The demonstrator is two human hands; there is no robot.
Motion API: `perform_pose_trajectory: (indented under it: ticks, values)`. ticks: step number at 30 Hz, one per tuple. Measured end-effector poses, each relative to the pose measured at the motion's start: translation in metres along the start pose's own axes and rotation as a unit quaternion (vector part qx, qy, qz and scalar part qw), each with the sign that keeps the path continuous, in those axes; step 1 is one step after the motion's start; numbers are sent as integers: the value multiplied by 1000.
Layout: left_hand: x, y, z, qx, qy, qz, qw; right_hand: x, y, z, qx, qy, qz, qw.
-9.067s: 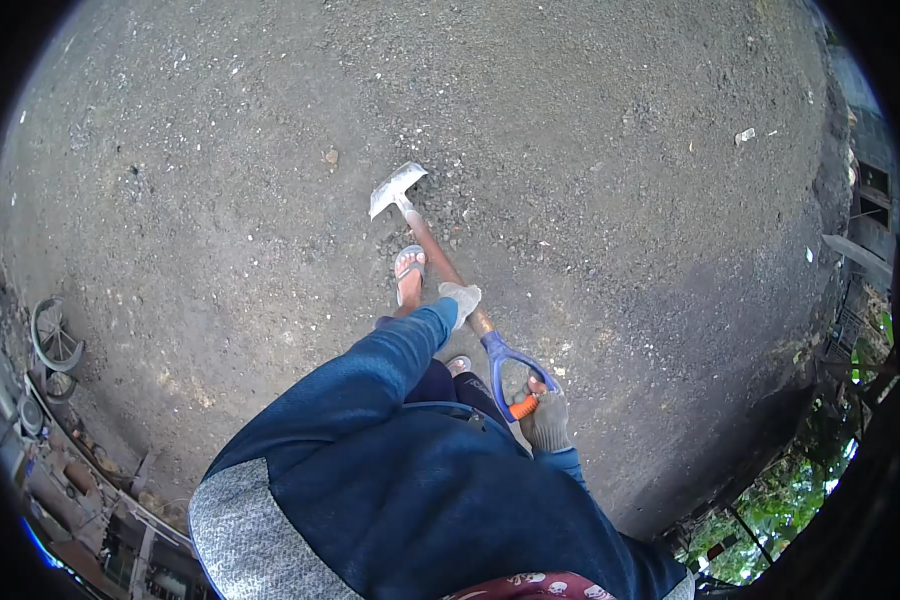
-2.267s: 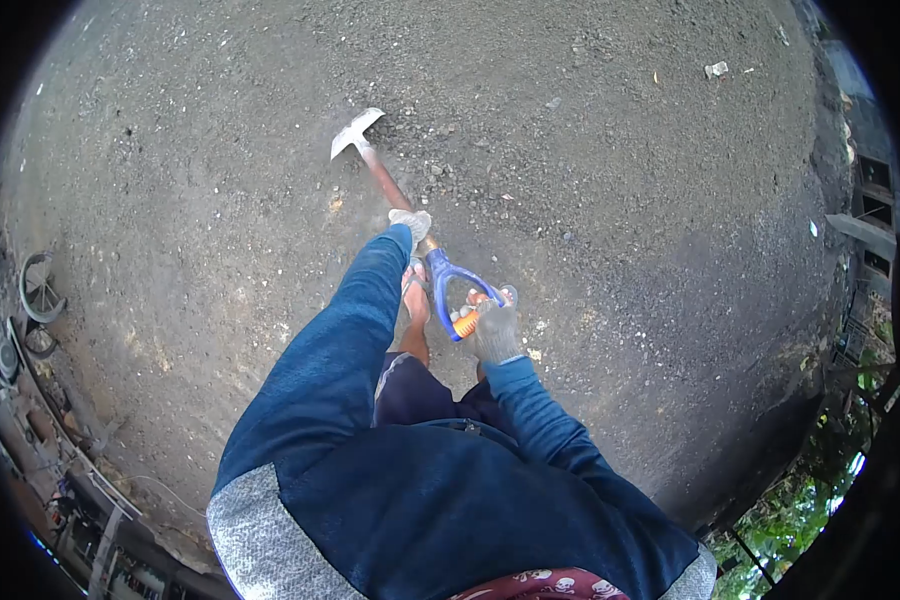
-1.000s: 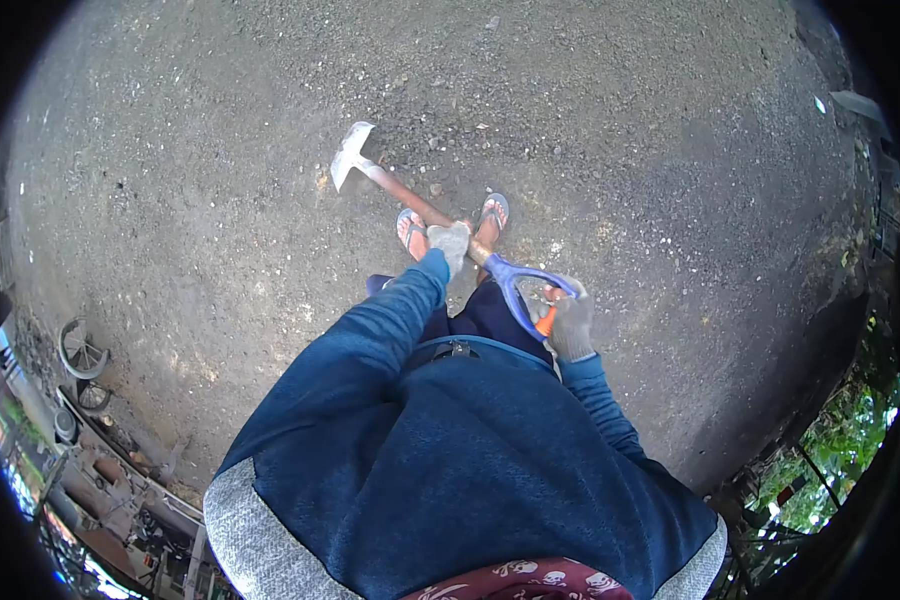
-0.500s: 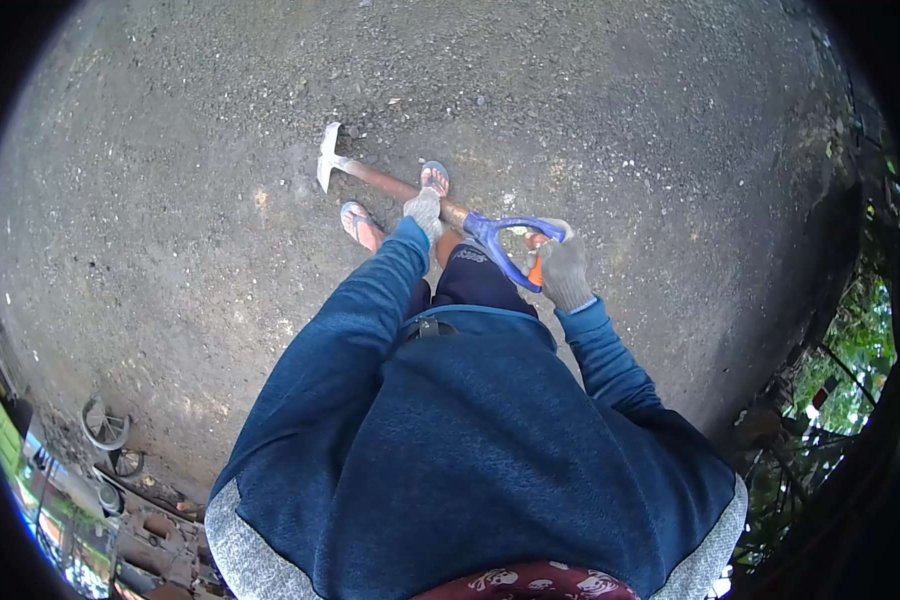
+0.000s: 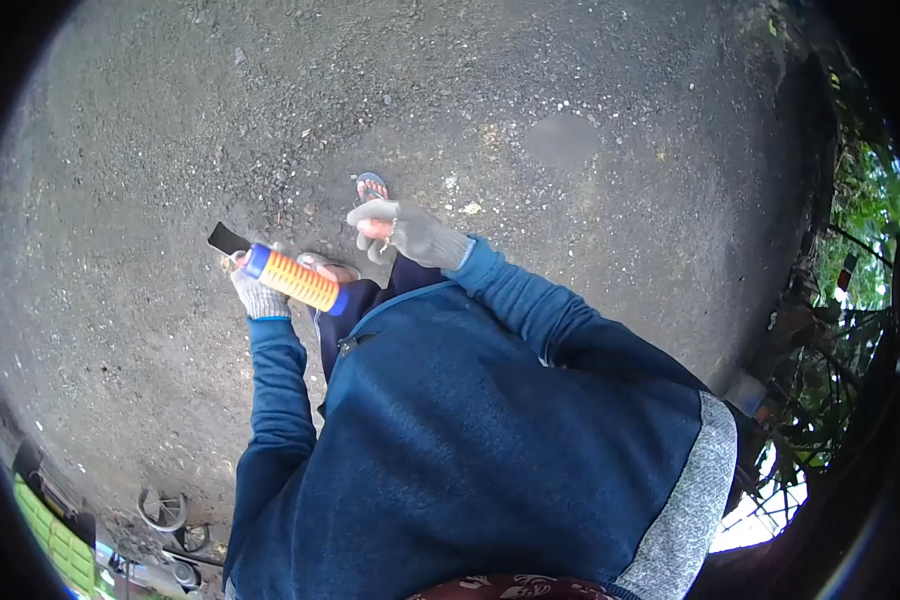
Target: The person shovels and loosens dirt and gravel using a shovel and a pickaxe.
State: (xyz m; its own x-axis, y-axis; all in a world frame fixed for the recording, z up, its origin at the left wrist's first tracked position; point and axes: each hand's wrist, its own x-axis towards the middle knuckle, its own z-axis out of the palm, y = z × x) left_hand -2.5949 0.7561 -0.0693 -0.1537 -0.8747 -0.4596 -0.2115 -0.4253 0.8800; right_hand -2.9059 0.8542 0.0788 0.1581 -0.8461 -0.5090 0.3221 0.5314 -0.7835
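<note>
My left hand (image 5: 258, 290), in a light grey knit glove, is wrapped round the shaft of a shovel just below its grip. The shovel's D-shaped handle (image 5: 300, 280) points up toward me, with a ribbed orange bar between blue ends. Beyond that hand a dark blade (image 5: 230, 238) shows; most of the shaft is hidden. My right hand (image 5: 410, 233), gloved too, is off the handle in front of my body. Its fingers are loosely bent and apart, with nothing seen in them.
I stand on rough gravelly ground (image 5: 530, 300) in flip-flops (image 5: 372, 186). Wheels (image 5: 163, 509) and a green panel (image 5: 55, 535) lie at the lower left. Leafy plants and branches (image 5: 860, 300) border the right side.
My right hand has let go of the shovel handle and moved left. My left hand has swung the shovel left, turning its handle up toward me. My view has turned slightly.
</note>
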Motion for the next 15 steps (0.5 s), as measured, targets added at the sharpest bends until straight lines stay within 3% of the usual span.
perform_pose_trajectory:
  ticks: [2, 3, 4, 6, 8, 10, 11, 13, 14, 15]
  values:
    - [-11, 11, -2, -228, 12, -32, 973, 10, 7, 8, -51, -16, 7, 999]
    - [-21, 19, 1, -434, 39, -131, 890, 9, 8, 11, -30, -3, 66, 997]
    - [-39, 41, 2, -616, 70, -213, 755, 13, 4, 24, -11, -2, 126, 992]
    - [-81, 98, 6, -635, -38, -244, 732, 34, 15, 63, 45, -5, 265, 963]
    - [-133, 141, 8, -677, -109, -255, 682, 54, 43, 95, 101, 16, 424, 900]
    - [-172, 128, -10, -647, -255, -219, 685, 50, 50, 141, 229, -2, 307, 924]
    - [-200, 125, -27, -578, -244, -227, 745, 48, 57, 163, 294, -4, 247, 923]
    - [-251, 107, -72, -608, -250, -187, 730, 95, 155, 158, 418, 59, 281, 862]
    - [-281, 82, -103, -549, -115, -166, 811, 98, 178, 156, 470, 82, 296, 827]
    - [-312, 57, -133, -451, 20, -161, 877, 100, 198, 162, 407, 130, 247, 870]
